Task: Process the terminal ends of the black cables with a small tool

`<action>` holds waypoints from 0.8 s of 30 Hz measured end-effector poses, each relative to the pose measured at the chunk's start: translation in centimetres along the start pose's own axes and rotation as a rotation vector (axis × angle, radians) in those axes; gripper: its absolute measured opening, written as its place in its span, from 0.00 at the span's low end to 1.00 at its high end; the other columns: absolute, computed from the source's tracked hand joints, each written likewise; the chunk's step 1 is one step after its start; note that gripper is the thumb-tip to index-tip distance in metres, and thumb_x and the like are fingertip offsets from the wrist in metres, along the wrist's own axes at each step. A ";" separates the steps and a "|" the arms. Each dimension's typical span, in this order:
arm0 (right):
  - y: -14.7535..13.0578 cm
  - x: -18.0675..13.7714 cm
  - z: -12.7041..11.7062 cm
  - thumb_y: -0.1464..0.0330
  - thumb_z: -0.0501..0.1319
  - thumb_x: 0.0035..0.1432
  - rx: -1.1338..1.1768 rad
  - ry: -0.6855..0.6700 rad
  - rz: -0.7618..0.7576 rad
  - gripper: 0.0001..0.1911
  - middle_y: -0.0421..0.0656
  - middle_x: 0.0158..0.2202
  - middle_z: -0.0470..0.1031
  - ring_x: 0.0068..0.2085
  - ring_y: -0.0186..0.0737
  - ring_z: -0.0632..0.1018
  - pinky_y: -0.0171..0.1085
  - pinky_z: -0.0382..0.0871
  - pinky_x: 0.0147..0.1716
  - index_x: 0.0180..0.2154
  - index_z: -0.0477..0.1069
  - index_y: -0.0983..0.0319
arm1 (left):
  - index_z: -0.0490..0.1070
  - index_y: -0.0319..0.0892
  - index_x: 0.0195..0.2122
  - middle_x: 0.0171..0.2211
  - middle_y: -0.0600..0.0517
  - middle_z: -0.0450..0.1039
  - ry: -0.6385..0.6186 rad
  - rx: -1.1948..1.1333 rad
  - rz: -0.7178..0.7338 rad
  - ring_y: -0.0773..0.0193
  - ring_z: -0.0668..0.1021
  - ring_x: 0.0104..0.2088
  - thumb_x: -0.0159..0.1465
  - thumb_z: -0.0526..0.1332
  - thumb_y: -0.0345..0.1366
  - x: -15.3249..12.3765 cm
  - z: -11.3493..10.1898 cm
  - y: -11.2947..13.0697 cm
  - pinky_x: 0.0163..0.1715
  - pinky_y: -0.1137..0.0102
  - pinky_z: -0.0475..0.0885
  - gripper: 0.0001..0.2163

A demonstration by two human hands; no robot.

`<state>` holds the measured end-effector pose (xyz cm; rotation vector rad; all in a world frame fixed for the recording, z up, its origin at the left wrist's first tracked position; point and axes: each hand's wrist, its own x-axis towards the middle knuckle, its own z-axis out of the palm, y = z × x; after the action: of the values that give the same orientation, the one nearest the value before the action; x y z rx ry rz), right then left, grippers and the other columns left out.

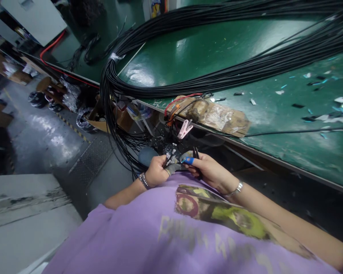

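Low in front of the purple shirt, my two hands are close together. My left hand (156, 171) is closed, thumb pressed against fingers with grey coverings; the small thing in its pinch is too unclear to name. Closed around a slim black two-pronged tool (196, 153), like tweezers, is my right hand (210, 169). Blue tape (188, 160) wraps its thumb, and its fingertips point towards the left hand. Just above the hands, a pale pink clip (185, 129) hangs at the table edge beside a tape-wrapped block (217, 116).
A large bundle of black cables (160, 91) loops across the green table (211, 45) and hangs over its edge. Cut scraps (311, 83) lie on the right. Below are a cardboard box (101, 121), a blue-grey round object (147, 156) and a wooden stool (44, 84).
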<state>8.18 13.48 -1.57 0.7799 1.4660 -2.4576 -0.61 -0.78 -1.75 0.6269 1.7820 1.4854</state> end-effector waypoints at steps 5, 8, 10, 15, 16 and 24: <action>0.4 0.6 -0.4 0.52 0.65 0.45 -0.241 0.068 -0.210 0.19 0.35 0.19 0.65 0.20 0.30 0.63 0.32 0.58 0.18 0.28 0.66 0.61 | 0.64 0.39 0.20 0.12 0.58 0.63 0.018 -0.058 -0.108 0.77 0.61 0.12 0.46 0.69 0.51 0.1 -0.4 0.0 0.13 0.78 0.56 0.21; 0.3 0.4 -1.2 0.55 0.60 0.54 -0.572 0.128 -0.437 0.16 0.41 0.30 0.74 0.29 0.38 0.72 0.38 0.69 0.30 0.36 0.68 0.61 | 0.63 0.39 0.21 0.13 0.58 0.64 0.070 -0.040 -0.134 0.76 0.61 0.13 0.47 0.68 0.49 0.1 -0.5 0.1 0.13 0.77 0.55 0.20; 0.0 0.0 -1.5 0.58 0.58 0.56 -0.763 0.154 -0.536 0.15 0.43 0.33 0.75 0.32 0.41 0.74 0.40 0.70 0.34 0.42 0.68 0.60 | 0.63 0.39 0.21 0.14 0.58 0.63 0.103 -0.026 -0.120 0.76 0.62 0.14 0.48 0.68 0.49 0.1 -0.5 0.2 0.15 0.77 0.57 0.19; -0.8 -0.9 -0.9 0.66 0.58 0.55 -0.760 0.239 -0.637 0.12 0.44 0.36 0.78 0.36 0.43 0.78 0.41 0.73 0.36 0.43 0.69 0.58 | 0.62 0.39 0.18 0.14 0.58 0.62 0.113 0.041 -0.031 0.74 0.62 0.18 0.48 0.68 0.49 -0.1 0.0 0.3 0.19 0.76 0.59 0.20; -0.9 -0.9 -0.7 0.67 0.58 0.55 -0.731 0.249 -0.637 0.11 0.44 0.36 0.78 0.36 0.42 0.78 0.41 0.73 0.36 0.42 0.69 0.58 | 0.62 0.39 0.17 0.14 0.58 0.62 0.109 0.060 -0.015 0.74 0.62 0.18 0.48 0.68 0.49 -0.1 0.1 0.3 0.19 0.76 0.58 0.20; -0.6 -0.5 -0.4 0.72 0.57 0.51 -0.822 0.204 -0.729 0.09 0.42 0.32 0.78 0.33 0.41 0.78 0.39 0.73 0.34 0.36 0.72 0.58 | 0.62 0.39 0.17 0.15 0.58 0.61 0.098 0.131 0.033 0.74 0.62 0.19 0.51 0.66 0.47 -0.1 0.1 0.1 0.20 0.75 0.58 0.18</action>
<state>8.47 14.06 -1.02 0.3414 2.9340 -1.7945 -0.53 -0.75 -1.61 0.6617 1.9649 1.4516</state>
